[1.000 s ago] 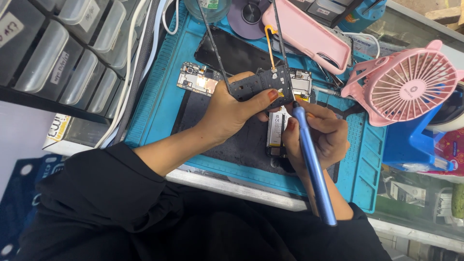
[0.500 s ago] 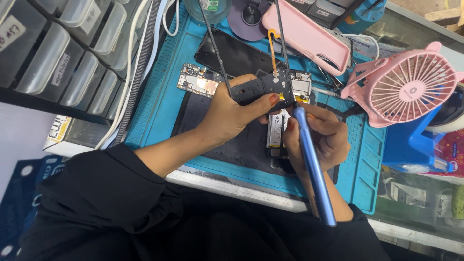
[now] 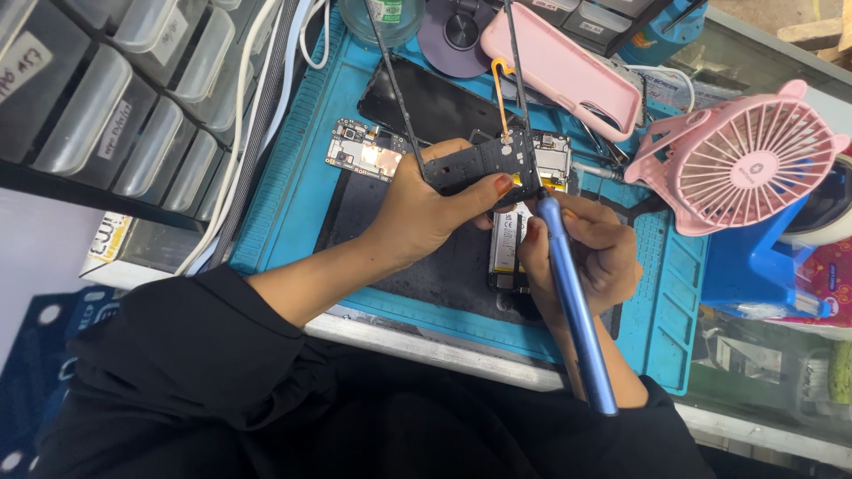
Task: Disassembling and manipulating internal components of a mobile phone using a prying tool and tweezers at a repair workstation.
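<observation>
Judging by the circuit board [image 3: 366, 151] laid aside, disassembly is well advanced; a black frame piece [image 3: 479, 164] is pinched by the left hand [image 3: 424, 213], while the blue screwdriver [image 3: 572, 302] is gripped by the right hand [image 3: 590, 257] over the opened phone [image 3: 508, 244].

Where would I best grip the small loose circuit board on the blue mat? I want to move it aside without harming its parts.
Hedged advice: pinch the circuit board by its two long edges, coming from above. It lies flat on the mat, components up, clear of the left hand, so the bare edges are the safest grip.
</observation>
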